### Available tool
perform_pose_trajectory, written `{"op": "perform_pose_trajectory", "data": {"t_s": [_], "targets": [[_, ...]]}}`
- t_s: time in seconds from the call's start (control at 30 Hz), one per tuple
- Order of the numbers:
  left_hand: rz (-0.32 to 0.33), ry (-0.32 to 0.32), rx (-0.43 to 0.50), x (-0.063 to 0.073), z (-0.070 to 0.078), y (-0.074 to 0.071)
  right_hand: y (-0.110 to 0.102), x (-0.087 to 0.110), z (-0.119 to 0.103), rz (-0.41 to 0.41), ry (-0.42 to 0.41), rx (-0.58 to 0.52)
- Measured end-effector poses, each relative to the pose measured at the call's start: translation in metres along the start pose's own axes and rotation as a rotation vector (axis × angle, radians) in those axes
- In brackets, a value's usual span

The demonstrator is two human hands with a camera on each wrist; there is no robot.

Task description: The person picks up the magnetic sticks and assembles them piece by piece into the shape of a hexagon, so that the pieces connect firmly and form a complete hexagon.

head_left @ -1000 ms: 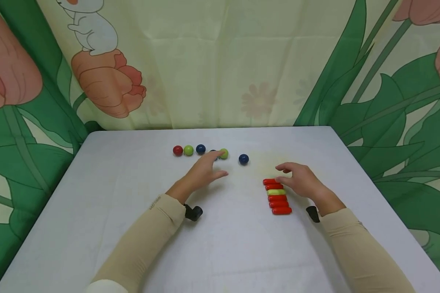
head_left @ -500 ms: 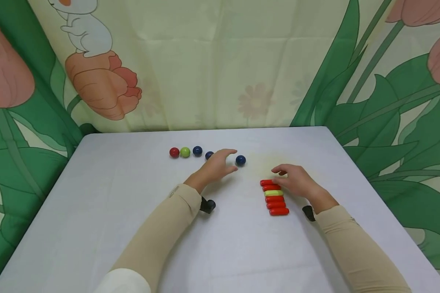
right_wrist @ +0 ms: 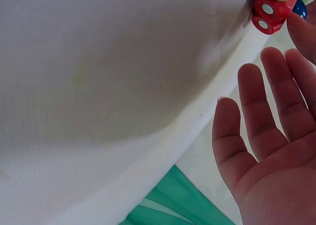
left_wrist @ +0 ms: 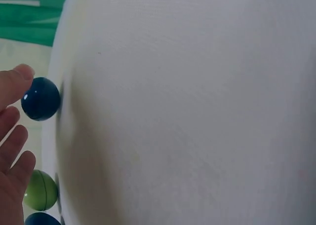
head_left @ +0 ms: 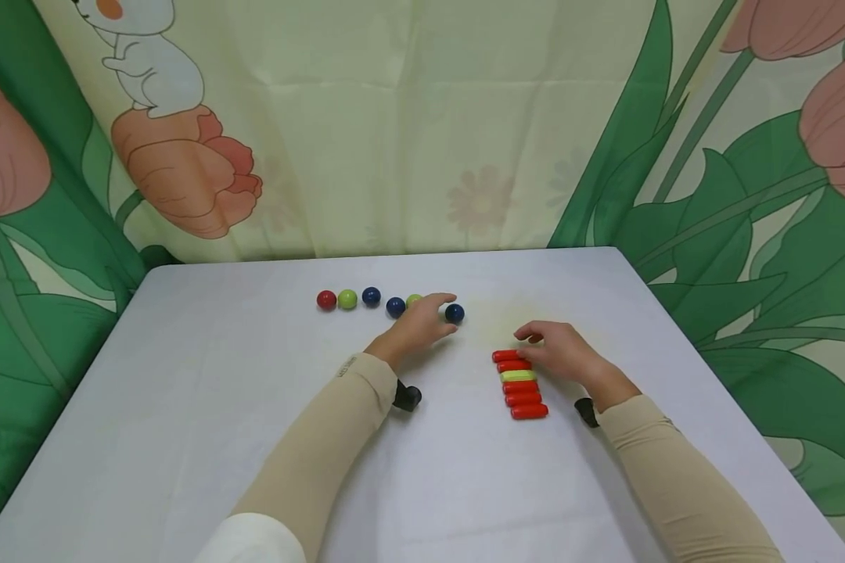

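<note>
My left hand reaches over the table with index finger and thumb apart on either side of a dark blue ball. In the left wrist view a fingertip overlaps that blue ball; whether it touches cannot be told. A green ball is partly hidden behind this hand, with another blue ball beside it. My right hand hovers with loose fingers, its thumb by the farthest red cylinder of a column. Holding nothing, the right palm shows beside the cylinders' ends, which bear pale round spots.
Further left in the ball row are a blue, a green and a red ball. Several red cylinders and one yellow-green cylinder form the column. A patterned curtain hangs behind the white table.
My left hand has moved right, past the green ball, to the rightmost blue ball. My right hand stays by the cylinders. The head view has shifted slightly.
</note>
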State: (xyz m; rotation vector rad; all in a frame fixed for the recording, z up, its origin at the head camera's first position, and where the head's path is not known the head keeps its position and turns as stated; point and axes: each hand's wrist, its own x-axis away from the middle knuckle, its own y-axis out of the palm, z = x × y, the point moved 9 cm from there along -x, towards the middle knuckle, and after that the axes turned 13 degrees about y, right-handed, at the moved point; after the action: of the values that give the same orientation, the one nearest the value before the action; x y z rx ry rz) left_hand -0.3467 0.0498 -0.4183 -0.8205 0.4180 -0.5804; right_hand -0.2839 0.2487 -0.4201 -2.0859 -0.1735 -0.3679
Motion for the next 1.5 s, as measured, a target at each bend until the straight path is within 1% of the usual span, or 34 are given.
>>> {"op": "perform_pose_trajectory", "data": {"t_s": [0.1,0.3,0.6,0.77,1.0,1.1,1.2,1.33,1.5], "targets": [[-0.02,0.0,-0.008,-0.002,-0.002,0.004,0.004,-0.002,-0.001,-0.008,-0.003,0.0],[-0.045,0.022,-0.038,-0.003,-0.001,0.007,0.008,-0.004,-0.003,-0.007,-0.009,0.01],[-0.039,0.03,-0.076,0.0,-0.002,0.008,0.012,-0.006,-0.01,-0.016,-0.011,0.009],[-0.028,0.01,-0.087,0.004,-0.007,0.007,0.014,-0.008,-0.015,-0.022,-0.023,0.021],[-0.048,-0.028,-0.052,0.016,-0.008,0.004,0.018,-0.012,-0.018,-0.049,-0.013,0.016],[-0.044,-0.028,-0.034,0.022,-0.008,0.001,0.019,-0.013,-0.02,-0.051,-0.012,0.018],[-0.047,-0.016,-0.039,0.029,-0.008,-0.001,0.021,-0.014,-0.025,-0.051,-0.026,0.039],[-0.082,-0.014,-0.057,0.038,-0.008,-0.002,0.025,-0.014,-0.034,-0.051,-0.039,0.076],[-0.133,-0.056,-0.054,0.052,-0.011,-0.001,0.033,-0.015,-0.048,-0.058,-0.061,0.124]]}}
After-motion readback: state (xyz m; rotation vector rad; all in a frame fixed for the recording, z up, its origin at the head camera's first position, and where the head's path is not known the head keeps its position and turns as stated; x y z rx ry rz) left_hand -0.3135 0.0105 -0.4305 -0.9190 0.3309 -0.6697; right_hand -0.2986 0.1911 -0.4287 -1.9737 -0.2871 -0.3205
